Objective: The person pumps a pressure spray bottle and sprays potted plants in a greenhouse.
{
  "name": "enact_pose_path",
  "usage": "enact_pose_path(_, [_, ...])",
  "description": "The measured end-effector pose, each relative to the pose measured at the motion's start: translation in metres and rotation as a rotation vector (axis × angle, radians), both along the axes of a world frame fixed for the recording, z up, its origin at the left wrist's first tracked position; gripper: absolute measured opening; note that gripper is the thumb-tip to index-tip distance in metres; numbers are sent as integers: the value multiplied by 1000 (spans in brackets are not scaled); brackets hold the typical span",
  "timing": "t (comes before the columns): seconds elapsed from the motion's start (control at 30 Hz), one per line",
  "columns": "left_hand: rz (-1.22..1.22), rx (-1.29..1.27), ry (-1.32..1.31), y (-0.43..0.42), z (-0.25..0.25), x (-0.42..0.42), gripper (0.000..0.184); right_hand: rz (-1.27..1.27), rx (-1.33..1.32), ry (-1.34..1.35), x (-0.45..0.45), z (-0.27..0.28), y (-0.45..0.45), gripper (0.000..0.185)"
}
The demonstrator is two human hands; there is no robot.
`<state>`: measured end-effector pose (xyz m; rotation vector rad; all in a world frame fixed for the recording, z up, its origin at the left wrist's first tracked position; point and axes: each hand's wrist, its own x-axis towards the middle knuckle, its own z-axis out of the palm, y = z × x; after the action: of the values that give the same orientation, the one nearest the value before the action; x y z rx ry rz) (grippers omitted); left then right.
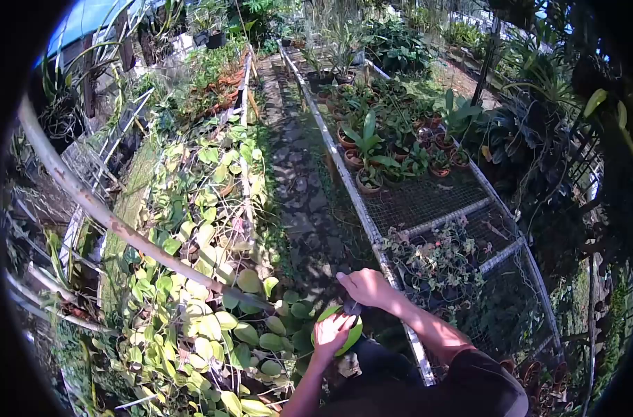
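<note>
My left hand [332,331] is low in the middle of the view, its fingers bent and pressed against a small dark object [352,306]. From the other side my right hand [368,288] closes on that same dark object, thumb pointing up and left. What the object is cannot be made out, as my fingers cover much of it. Directly beneath both hands is a bright green rounded thing [352,338], partly hidden by my left hand. Whether the dark object is joined to it cannot be seen.
A stone path [299,187] runs ahead. On its right, a mesh bench [428,198] with a pale metal frame bears several potted plants [368,177]. Broad-leaved vines [205,326] crowd the left side. A long pale pole [122,226] slants across the left foreground.
</note>
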<state>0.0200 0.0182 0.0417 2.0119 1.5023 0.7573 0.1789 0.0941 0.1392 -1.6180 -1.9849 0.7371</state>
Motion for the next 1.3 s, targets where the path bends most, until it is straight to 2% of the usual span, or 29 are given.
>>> enact_pose_path(0.03, [29, -25, -19, 24, 0, 5, 22, -53, 23, 7, 3, 21, 20, 54])
enact_pose_path(0.07, [60, -56, -39, 46, 2, 12, 23, -123, 294, 120, 13, 9, 47, 52])
enact_pose_path(0.1, [86, -93, -45, 63, 13, 13, 24, -209, 322, 107, -3, 26, 51, 51])
enact_pose_path(0.13, [133, -68, -187, 85, 23, 20, 27, -150, 286, 43, -12, -6, 62, 50])
enact_pose_path(0.17, [76, -49, -118, 106, 26, 16, 28, -85, 260, -30, -15, -34, 77, 50])
enact_pose_path(0.23, [68, -14, -129, 134, 52, 22, 31, 66, 20, 15, 6, -22, 119, 48])
enact_pose_path(0.33, [102, 46, -269, 185, 33, 24, 26, -10, 356, -74, 18, 51, 165, 36])
enact_pose_path(0.37, [130, -13, -272, 197, 26, 24, 24, -4, 622, -210, 14, 29, 177, 31])
enact_pose_path(0.4, [135, 84, -185, 210, 47, 31, 25, -52, 897, -359, 10, 8, 190, 27])
enact_pose_path(0.43, [101, 231, -221, 229, 47, 31, 26, 32, 786, -432, 0, -6, 196, 27])
enact_pose_path(0.47, [80, 248, -193, 243, 51, 31, 26, 2, 237, -111, 5, 11, 212, 28])
enact_pose_path(0.53, [78, 321, -246, 264, 66, 35, 26, 75, 303, -2, 19, 15, 249, 42])
enact_pose_path(0.57, [148, 105, -285, 278, 51, 34, 26, 92, 371, 39, 21, 47, 259, 46])
enact_pose_path(0.6, [149, 108, -302, 295, 50, 33, 26, -15, 298, 104, 22, 92, 267, 46])
enact_pose_path(0.63, [157, 106, -318, 308, 49, 32, 26, -156, 377, 75, 22, 111, 280, 44])
enact_pose_path(0.67, [81, 237, -323, 325, 62, 39, 27, -137, 380, -18, 10, 86, 294, 44])
enact_pose_path(0.73, [120, 152, -206, 355, 76, 36, 27, -32, 334, -162, 2, 36, 330, 48])
enact_pose_path(0.77, [168, 100, -142, 371, 77, 38, 27, -6, 311, -161, 7, 37, 351, 51])
enact_pose_path(0.83, [105, 158, -373, 405, 65, 28, 34, 129, 205, -204, 17, 55, 387, 46])
enact_pose_path(0.9, [137, 75, -188, 444, 63, 20, 34, 49, 624, 6, 21, 105, 419, 37])
enact_pose_path(0.97, [192, 87, -210, 484, 76, 27, 34, -123, 400, -71, -6, 62, 466, 41])
enact_pose_path(1.03, [198, 181, -229, 519, 81, 18, 34, 6, 245, -156, -15, 23, 506, 44])
enact_pose_path(1.07, [221, 53, -288, 530, 85, 13, 34, 76, 125, -137, -10, 34, 523, 46])
enact_pose_path(1.1, [173, -30, -174, 545, 79, 1, 34, 145, 8, -114, -8, 59, 539, 48])
enact_pose_path(1.13, [164, 46, -143, 560, 65, -8, 33, 127, 91, -186, -11, 84, 553, 47])
enact_pose_path(1.17, [162, 128, -121, 580, 71, -11, 33, 54, 267, -103, -10, 98, 574, 36])
enact_pose_path(1.2, [155, 97, -107, 597, 74, -13, 27, 33, 511, -242, -15, 89, 591, 26])
enact_pose_path(1.27, [34, 313, 10, 624, 88, -12, 18, 108, 841, -409, -35, 35, 612, 12])
enact_pose_path(1.3, [-9, 367, 86, 640, 97, -17, 16, 99, 886, -318, -37, -3, 628, 11])
